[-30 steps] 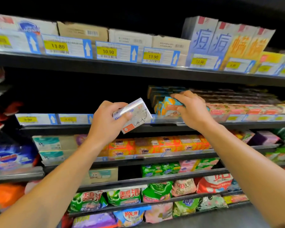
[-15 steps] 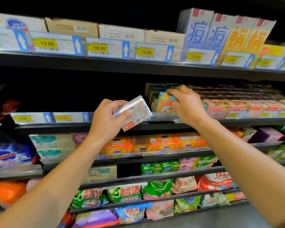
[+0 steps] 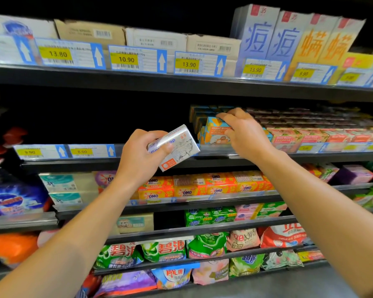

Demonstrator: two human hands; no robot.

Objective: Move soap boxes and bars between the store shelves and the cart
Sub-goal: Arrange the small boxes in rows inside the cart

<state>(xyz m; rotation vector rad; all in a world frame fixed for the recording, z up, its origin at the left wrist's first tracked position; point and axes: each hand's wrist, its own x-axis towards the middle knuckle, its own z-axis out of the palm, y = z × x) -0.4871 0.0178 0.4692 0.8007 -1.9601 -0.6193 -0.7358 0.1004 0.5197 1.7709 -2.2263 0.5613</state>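
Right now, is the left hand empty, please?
No, the left hand grips a white soap box, held tilted in front of the shelf edge.

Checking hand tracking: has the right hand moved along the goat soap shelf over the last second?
No real move. The right hand stays on the blue-and-orange goat soap box at the left end of that row; the shift in frame looks like head-camera motion, since the price tags shift too.

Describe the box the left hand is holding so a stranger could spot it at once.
Find the second shelf from the top, with its yellow price tags. In front of its edge, mid-frame, the left hand grips a white soap box, tilted, with blue lettering and an orange patch at its lower corner. The shelved goat soap boxes beside it are orange and blue.
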